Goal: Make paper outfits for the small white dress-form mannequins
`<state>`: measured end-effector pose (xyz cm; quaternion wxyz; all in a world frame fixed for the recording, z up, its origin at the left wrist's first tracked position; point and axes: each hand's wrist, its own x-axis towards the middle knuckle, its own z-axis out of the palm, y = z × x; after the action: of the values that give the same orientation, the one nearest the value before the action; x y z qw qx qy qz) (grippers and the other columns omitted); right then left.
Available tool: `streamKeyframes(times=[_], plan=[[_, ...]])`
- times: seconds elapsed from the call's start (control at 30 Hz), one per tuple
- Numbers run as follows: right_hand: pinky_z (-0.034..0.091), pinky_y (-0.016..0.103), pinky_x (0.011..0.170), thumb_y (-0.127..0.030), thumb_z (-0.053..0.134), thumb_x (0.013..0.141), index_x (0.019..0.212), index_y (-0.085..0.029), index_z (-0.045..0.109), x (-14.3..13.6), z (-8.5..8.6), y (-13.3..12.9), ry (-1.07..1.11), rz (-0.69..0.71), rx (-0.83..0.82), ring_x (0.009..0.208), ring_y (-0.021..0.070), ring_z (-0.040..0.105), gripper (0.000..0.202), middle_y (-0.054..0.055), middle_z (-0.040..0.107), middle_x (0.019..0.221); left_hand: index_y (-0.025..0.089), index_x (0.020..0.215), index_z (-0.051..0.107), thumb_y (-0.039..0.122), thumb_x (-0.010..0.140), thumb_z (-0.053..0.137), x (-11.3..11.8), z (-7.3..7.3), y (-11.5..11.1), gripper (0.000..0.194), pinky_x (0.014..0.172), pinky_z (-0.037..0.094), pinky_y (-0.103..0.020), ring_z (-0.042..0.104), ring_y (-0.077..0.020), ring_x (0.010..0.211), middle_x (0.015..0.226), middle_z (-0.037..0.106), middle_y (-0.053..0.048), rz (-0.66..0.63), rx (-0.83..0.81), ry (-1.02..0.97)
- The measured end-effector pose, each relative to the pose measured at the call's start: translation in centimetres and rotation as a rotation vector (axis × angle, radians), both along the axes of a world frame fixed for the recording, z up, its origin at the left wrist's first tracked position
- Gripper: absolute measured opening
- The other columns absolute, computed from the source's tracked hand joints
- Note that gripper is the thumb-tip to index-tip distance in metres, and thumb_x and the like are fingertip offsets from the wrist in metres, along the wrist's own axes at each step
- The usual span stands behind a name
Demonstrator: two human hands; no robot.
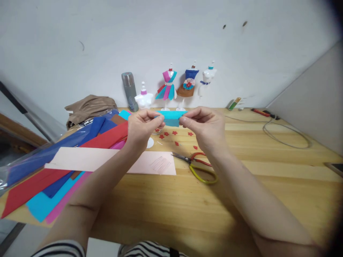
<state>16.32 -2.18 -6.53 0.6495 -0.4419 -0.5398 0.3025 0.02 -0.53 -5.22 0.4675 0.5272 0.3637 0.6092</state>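
Note:
Between my two hands a small turquoise piece of fabric or paper (172,117) is stretched level above the table. My left hand (144,125) pinches its left end between thumb and fingers. At the right end, my right hand (205,125) pinches it the same way. Below lie a pale pink strip (146,161) with pencil-like hatching near its right end, and scissors (190,160) with one red and one yellow handle. Small red flower cutouts (174,132) are scattered behind the scissors. A white disc (150,143) shows beside my left wrist.
Coloured strips, such as a red one (107,137), pile up at the left beside brown cloth (91,107). Several small mannequins, including a dressed one (168,84), stand along the wall near a thermos (129,91). A cable (284,142) curls at the right.

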Motion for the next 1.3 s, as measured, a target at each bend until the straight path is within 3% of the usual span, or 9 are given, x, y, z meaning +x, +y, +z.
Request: streamKeyframes(times=[0.2,0.4,0.57,0.87,1.03,1.3], plan=[[0.049,0.035,0.058,-0.031,0.076,0.072,0.072,-0.027,0.063,-0.1,-0.2,-0.1,-0.085,-0.027,0.072,0.061,0.0176,0.060,0.013,0.001,0.065,0.068,0.015,0.070,0.063,0.025,0.061,0.077,-0.1,-0.2,0.1,0.019,0.054,0.053,-0.023,0.066,-0.0133,0.053,0.055,0.066,0.001,0.006,0.037,0.004],[0.053,0.035,0.062,-0.025,0.076,0.075,0.086,-0.028,0.072,-0.2,-0.8,0.0,-0.100,-0.062,0.210,0.066,0.0176,0.064,0.013,0.001,0.072,0.081,0.014,0.080,0.072,0.020,0.062,0.079,-0.4,-0.6,0.6,0.020,0.050,0.054,-0.020,0.066,-0.0112,0.053,0.063,0.070,0.000,0.021,0.219,0.014],[0.056,0.035,0.065,-0.021,0.074,0.076,0.088,-0.030,0.075,0.0,-1.4,0.5,-0.158,-0.108,0.306,0.069,0.0179,0.066,0.014,0.000,0.074,0.086,0.016,0.077,0.077,0.018,0.064,0.078,-0.5,-1.1,1.1,0.013,0.053,0.057,-0.020,0.069,-0.0119,0.057,0.070,0.075,-0.001,0.090,0.374,0.054],[0.052,0.034,0.064,-0.022,0.069,0.083,0.082,-0.028,0.071,0.0,-1.3,0.2,-0.365,-0.242,0.413,0.066,0.0174,0.063,0.007,0.000,0.070,0.076,0.018,0.076,0.077,0.017,0.072,0.074,-0.6,-1.6,1.2,0.006,0.057,0.055,-0.019,0.066,-0.0104,0.060,0.069,0.074,-0.001,0.183,0.480,0.177],[0.050,0.033,0.060,-0.022,0.069,0.081,0.076,-0.027,0.068,0.0,-1.5,0.4,-0.331,-0.250,0.337,0.059,0.0163,0.060,0.007,-0.001,0.067,0.069,0.017,0.071,0.074,0.018,0.070,0.074,-0.4,-1.9,1.4,0.002,0.057,0.054,-0.020,0.065,-0.0100,0.060,0.072,0.073,-0.002,0.210,0.447,0.173],[0.052,0.035,0.061,-0.024,0.073,0.075,0.070,-0.026,0.067,0.0,-1.4,0.5,-0.181,-0.167,0.239,0.065,0.0178,0.062,0.008,0.000,0.068,0.072,0.014,0.068,0.071,0.022,0.063,0.078,-0.2,-1.6,1.5,0.013,0.058,0.057,-0.024,0.068,-0.0137,0.061,0.066,0.072,-0.003,0.089,0.226,0.036]])
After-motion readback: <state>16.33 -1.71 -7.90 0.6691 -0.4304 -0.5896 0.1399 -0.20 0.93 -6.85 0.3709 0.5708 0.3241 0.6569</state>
